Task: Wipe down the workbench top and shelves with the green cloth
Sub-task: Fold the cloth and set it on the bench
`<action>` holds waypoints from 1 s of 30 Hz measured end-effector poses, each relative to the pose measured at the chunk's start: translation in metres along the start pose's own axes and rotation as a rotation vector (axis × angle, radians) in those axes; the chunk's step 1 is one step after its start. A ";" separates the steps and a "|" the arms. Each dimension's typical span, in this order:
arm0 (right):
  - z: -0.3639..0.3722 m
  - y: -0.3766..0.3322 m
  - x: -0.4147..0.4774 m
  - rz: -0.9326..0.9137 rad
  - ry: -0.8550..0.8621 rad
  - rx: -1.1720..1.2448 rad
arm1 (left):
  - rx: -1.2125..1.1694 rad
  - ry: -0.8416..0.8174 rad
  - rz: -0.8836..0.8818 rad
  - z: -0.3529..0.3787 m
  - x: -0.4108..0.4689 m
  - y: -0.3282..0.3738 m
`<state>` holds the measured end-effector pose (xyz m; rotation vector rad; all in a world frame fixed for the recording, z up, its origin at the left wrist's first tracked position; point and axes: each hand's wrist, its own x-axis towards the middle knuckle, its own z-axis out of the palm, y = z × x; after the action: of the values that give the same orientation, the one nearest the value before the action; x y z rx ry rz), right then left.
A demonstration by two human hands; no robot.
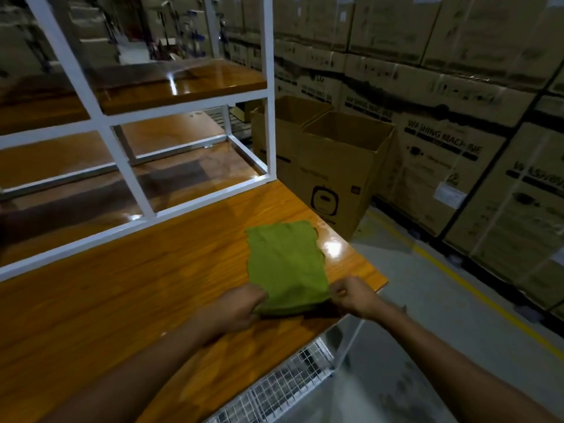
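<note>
Cloth (287, 264), one; left hand (241, 306), right hand (354, 296)

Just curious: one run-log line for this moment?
left hand: pinches flat green cloth, near-left corner | right hand: pinches near-right corner | cloth: spread on glossy wooden workbench top

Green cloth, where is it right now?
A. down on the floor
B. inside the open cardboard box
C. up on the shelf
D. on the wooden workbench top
D: the green cloth lies spread on the workbench top near its right end, with the left hand and right hand pinching its near corners.
</note>
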<state>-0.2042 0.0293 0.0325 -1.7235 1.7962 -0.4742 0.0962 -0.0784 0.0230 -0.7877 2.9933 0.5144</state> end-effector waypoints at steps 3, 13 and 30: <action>-0.004 0.005 0.005 -0.007 -0.068 -0.026 | -0.165 -0.037 -0.056 -0.010 0.001 -0.003; -0.059 -0.025 0.137 0.180 0.240 0.127 | -0.549 0.291 -0.476 -0.082 0.099 -0.081; 0.028 0.012 0.088 -0.116 0.148 -0.504 | 0.160 0.321 0.078 0.023 0.053 -0.090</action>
<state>-0.1937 -0.0524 -0.0115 -2.1878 2.0530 -0.2063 0.0913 -0.1702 -0.0316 -0.8131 3.3144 0.1568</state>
